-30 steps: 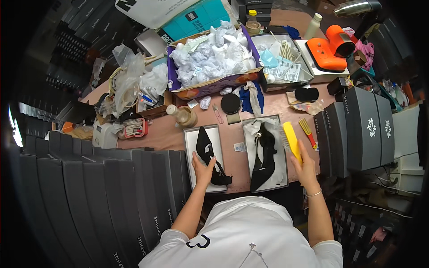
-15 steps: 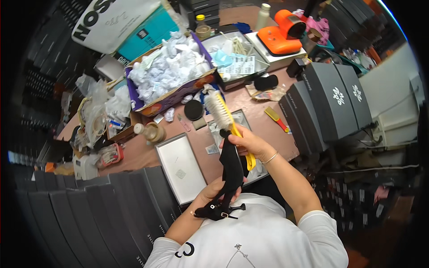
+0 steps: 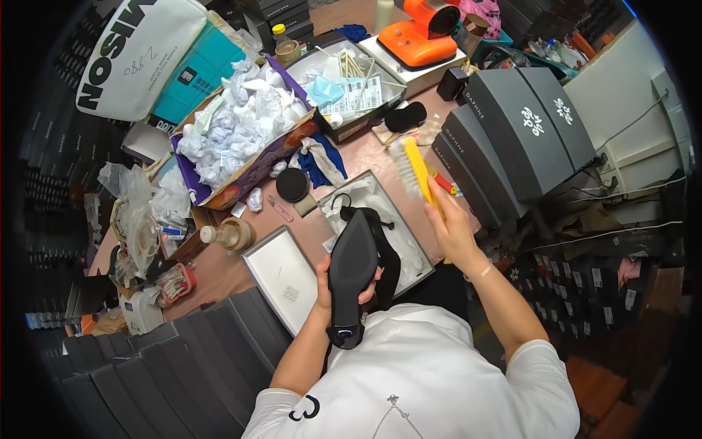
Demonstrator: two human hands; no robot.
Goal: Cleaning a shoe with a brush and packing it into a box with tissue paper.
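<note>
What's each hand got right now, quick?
Left hand: closed around a black shoe, sole toward the camera.
Right hand: closed on the yellow brush, bristles clear of the shoe.

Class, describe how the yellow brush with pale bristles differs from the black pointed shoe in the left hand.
Colour: the brush is yellow with pale bristles; the shoe is black.
Pose: the brush's bristles face left; the shoe's sole faces the camera.
Shared: both are handheld, the brush in the right hand, the shoe in the left hand.
</note>
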